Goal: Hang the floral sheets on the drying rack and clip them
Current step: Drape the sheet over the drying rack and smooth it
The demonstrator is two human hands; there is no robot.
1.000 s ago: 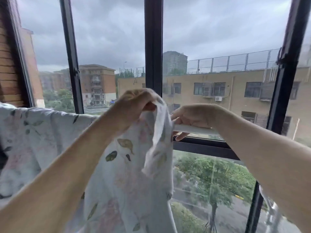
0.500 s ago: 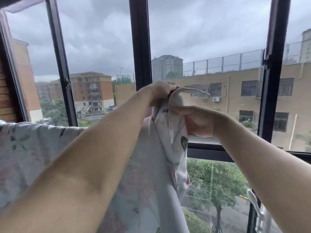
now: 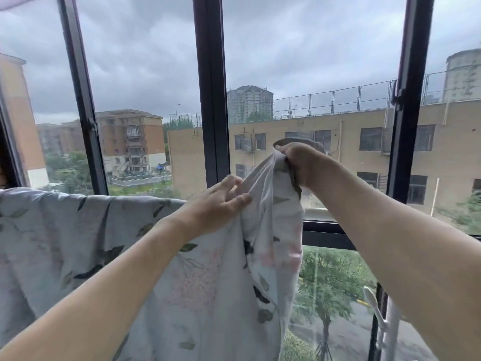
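Pale blue-grey cotton printed with dark green leaves and faint pink blossoms fills the lower left of the view: a floral sheet (image 3: 78,246) draped over a horizontal rail. The rail itself is hidden along most of the cloth's top edge, which runs from the left border toward the centre. A short bare stretch of pale rail (image 3: 316,212) shows just beyond the sheet's right end, in front of the window.

Two bare forearms reach forward from the bottom corners. The left hand (image 3: 221,201) sits at the sheet's top edge near its right end, fingers curled and pinching a fold of fabric between thumb and fingertips. The right hand (image 3: 299,162) is higher and slightly to the right, closed in a fist around the bunched corner of the sheet, lifting that corner above the rail line so the cloth stretches taut between the two hands. Below the raised corner, the sheet's right edge hangs down in loose vertical folds.

Behind everything stands a window with dark metal frames (image 3: 212,100) dividing the glass into tall panes. Through it: heavy grey cloud, beige and brick apartment blocks, a rooftop fence, green trees and a wet street below. Near the bottom right, partly behind the right forearm, is a white plastic fitting (image 3: 374,311); I cannot tell what it is.
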